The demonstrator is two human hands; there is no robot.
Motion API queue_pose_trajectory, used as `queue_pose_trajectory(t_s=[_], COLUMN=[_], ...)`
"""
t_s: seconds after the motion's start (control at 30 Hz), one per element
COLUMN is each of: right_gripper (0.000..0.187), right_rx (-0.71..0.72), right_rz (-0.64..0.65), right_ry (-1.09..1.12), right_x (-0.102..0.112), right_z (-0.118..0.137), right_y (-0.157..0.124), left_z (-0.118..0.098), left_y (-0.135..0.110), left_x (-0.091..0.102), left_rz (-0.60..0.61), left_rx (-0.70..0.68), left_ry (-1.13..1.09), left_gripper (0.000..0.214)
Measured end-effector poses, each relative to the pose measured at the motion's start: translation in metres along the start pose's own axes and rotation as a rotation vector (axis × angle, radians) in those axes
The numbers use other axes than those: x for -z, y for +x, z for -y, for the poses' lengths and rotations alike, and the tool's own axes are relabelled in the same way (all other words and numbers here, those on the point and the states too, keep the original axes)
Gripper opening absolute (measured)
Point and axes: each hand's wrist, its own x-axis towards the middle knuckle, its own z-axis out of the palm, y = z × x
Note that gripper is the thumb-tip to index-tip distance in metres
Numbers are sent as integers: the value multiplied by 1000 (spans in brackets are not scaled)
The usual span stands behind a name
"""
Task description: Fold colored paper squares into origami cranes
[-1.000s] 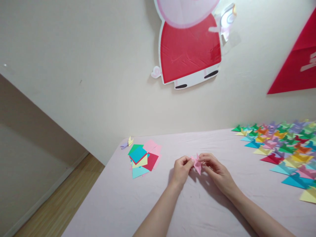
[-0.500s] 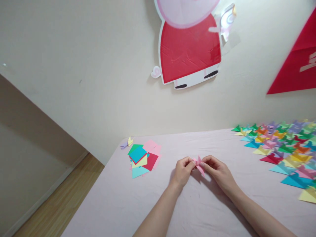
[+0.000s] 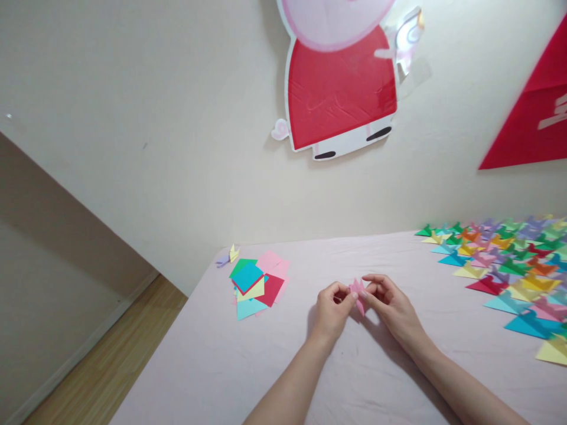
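A small pink origami crane, its points sticking up and down, is pinched between my two hands over the cloth-covered table. My left hand grips its left side with thumb and fingers. From the right, my right hand presses its thumb against the other side, with the fingers curled behind. Parts of the folded paper are hidden by my fingertips.
Loose colored paper squares lie in a pile to the left. Behind them sit two small folded pieces, yellow and purple. Rows of colorful paper cranes fill the right side. A wall borders the table's back.
My left thumb has shifted right and further over the pink crane. The right fingers have lifted slightly and spread, and the crane's points look closer together.
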Motion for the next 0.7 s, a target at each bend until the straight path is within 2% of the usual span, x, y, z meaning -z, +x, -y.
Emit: queue_pose_trajectory(t_s=[0.23, 0.4, 0.7], right_gripper=[41, 39, 36], right_rx=[-60, -36, -31], right_rz=[-18, -9, -28], right_ry=[-104, -60, -40], right_x=[-4, -4, -2], right_z=[7, 1, -2], right_y=[-2, -2, -1], left_z=[9, 12, 14], left_y=[2, 2, 1], left_x=[-4, -8, -11], left_rz=[-53, -119, -151], left_rx=[-24, -43, -35], left_ry=[-119, -188, -253], left_gripper=[15, 16, 19])
